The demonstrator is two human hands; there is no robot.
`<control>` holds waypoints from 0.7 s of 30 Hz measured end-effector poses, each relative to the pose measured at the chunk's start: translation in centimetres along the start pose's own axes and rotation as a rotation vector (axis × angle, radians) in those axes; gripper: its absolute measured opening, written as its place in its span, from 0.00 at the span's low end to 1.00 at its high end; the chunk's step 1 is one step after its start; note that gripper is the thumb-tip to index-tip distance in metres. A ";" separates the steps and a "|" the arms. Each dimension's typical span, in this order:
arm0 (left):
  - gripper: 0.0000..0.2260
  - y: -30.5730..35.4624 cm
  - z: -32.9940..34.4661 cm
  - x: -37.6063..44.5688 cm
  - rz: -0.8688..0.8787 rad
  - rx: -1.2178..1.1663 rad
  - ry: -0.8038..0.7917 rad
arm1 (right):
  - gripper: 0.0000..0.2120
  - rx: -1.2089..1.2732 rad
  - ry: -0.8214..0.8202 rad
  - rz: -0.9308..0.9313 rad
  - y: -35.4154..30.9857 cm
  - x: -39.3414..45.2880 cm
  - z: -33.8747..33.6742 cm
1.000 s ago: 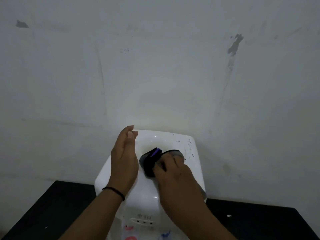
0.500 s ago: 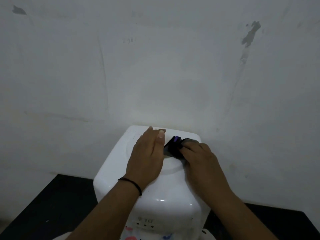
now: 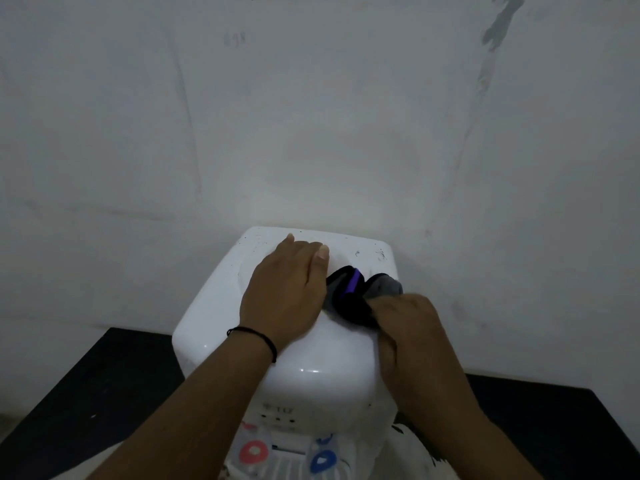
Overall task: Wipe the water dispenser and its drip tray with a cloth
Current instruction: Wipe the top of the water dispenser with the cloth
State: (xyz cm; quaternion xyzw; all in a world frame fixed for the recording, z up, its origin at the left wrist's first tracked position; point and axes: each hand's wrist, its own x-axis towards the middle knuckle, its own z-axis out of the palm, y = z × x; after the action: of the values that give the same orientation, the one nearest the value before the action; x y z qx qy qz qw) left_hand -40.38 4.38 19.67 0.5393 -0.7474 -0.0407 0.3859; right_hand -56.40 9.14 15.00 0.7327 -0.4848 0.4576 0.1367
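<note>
Head camera looks down on the right hand, whose curled fingers pinch a bunched cloth, black and grey with a purple stripe, and press it on the top of the white water dispenser. Just beside the cloth, the left hand lies flat on that same top, fingers straight and close together, palm down, holding nothing. A thin black band goes round the left wrist. The cloth sits near the right back corner of the top, so little room is left on that side before the edge, and more bare white top shows toward the left edge. The back edge of the dispenser stands very close to the pale wall. A red tap and a blue tap show low on the front. The dispenser stands on a black table with open room on both sides. Since half a second ago, the cloth has slid back toward the front a little and more of it shows, while the left hand has stayed flat on top.
</note>
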 end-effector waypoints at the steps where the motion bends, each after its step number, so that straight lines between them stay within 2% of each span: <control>1: 0.20 -0.1 0.0 0.0 -0.018 0.010 -0.015 | 0.12 0.021 -0.003 0.041 0.7 0.3 -0.1; 4: 0.22 0.0 0.1 0.0 -0.036 0.036 -0.034 | 0.10 -0.008 -0.064 0.104 0.5 0.9 -0.7; 7: 0.24 0.1 0.1 0.0 -0.034 0.048 -0.029 | 0.12 -0.109 -0.174 -0.006 -2.3 -0.3 -1.5; 9: 0.25 0.1 0.1 0.0 -0.042 0.042 -0.039 | 0.14 -0.102 -0.188 -0.064 -2.9 -0.8 -2.0; 14: 0.22 0.1 0.0 -0.1 -0.085 -0.025 -0.065 | 0.15 -0.123 -0.174 0.081 -1.0 0.8 -2.0; 18: 0.22 0.2 0.0 -0.2 -0.145 -0.087 -0.051 | 0.14 -0.134 -0.299 -0.047 -3.1 0.0 -1.9; 21: 0.24 0.0 -0.1 -0.1 -0.165 -0.167 -0.037 | 0.17 -0.157 -0.305 -0.018 -2.1 0.7 -2.0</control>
State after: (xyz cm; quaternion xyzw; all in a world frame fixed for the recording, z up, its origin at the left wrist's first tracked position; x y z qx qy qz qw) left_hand -40.35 4.53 19.66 0.5639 -0.7016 -0.1447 0.4109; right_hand -55.64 11.10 17.15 0.7851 -0.5275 0.3006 0.1224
